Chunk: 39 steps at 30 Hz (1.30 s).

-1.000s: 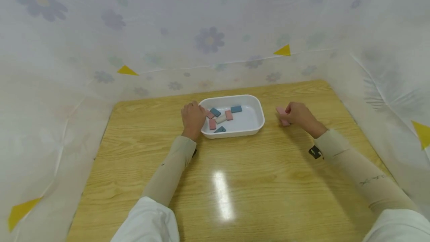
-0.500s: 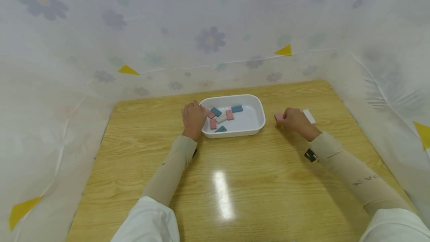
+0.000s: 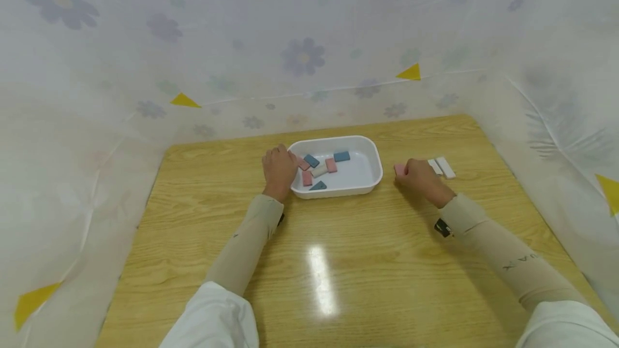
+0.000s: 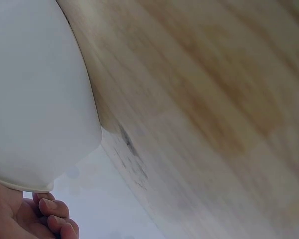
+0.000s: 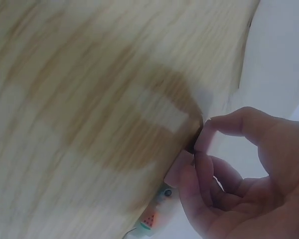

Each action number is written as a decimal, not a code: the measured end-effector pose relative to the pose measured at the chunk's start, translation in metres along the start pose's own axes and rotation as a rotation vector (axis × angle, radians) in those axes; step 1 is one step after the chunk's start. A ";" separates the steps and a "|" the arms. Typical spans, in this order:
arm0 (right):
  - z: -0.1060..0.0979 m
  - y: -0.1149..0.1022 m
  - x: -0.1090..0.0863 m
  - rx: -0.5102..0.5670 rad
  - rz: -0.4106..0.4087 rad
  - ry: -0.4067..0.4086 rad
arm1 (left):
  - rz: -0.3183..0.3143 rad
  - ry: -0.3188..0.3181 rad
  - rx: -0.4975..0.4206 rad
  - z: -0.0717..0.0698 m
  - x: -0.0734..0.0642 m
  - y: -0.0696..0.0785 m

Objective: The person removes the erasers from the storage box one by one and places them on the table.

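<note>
My left hand (image 3: pixel 279 171) grips the left end of a white plastic tray (image 3: pixel 374 173); in the left wrist view its fingers (image 4: pixel 55 209) curl at the rim. Several small tiles lie in the tray, among them a blue tile (image 3: pixel 342 156), a pink tile (image 3: pixel 331 165) and a pale tile (image 3: pixel 319 171). Right of the tray, my right hand (image 3: pixel 422 177) pinches another pink tile (image 3: pixel 399 169) between thumb and fingers at the tabletop. Two white-faced tiles (image 3: pixel 446 167) lie side by side just past this hand, one partly covered by it.
A wooden table (image 3: pixel 271 262) spreads under everything. Flower-printed sheeting (image 3: pixel 242 42) hangs around the back and sides, with yellow triangles (image 3: pixel 410 72) on it. A small watermelon print (image 5: pixel 148 220) shows below the right hand; what bears it is unclear.
My right hand has shifted slightly left and its pink tile now lies lower at the table. Two white-faced tiles have come into sight behind it. The left hand and tray stay put.
</note>
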State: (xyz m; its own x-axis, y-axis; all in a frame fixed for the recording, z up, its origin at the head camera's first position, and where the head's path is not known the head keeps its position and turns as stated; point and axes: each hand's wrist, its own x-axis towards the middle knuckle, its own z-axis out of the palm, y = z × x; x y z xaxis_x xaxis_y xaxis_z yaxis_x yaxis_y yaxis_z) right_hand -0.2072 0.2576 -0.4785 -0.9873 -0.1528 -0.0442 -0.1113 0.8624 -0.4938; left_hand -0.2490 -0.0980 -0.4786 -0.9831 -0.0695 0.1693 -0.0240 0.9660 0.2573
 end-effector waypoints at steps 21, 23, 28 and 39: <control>-0.011 -0.023 0.002 -0.067 -0.058 0.048 | 0.009 -0.001 0.004 -0.001 0.000 0.000; -0.018 -0.031 0.005 -0.022 -0.042 0.031 | 0.008 -0.008 0.007 -0.001 0.000 -0.001; -0.031 -0.061 0.009 0.028 -0.043 0.031 | -0.004 -0.023 0.013 -0.001 0.001 -0.001; -0.004 -0.104 0.030 0.031 -0.129 0.056 | 0.009 0.002 0.002 0.000 0.001 -0.001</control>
State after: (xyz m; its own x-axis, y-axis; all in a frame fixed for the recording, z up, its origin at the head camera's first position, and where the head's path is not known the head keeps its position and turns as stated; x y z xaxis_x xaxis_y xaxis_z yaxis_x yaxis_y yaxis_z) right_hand -0.2256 0.1656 -0.4250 -0.9700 -0.2331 0.0693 -0.2346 0.8221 -0.5187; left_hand -0.2499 -0.0987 -0.4785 -0.9830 -0.0614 0.1733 -0.0155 0.9670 0.2542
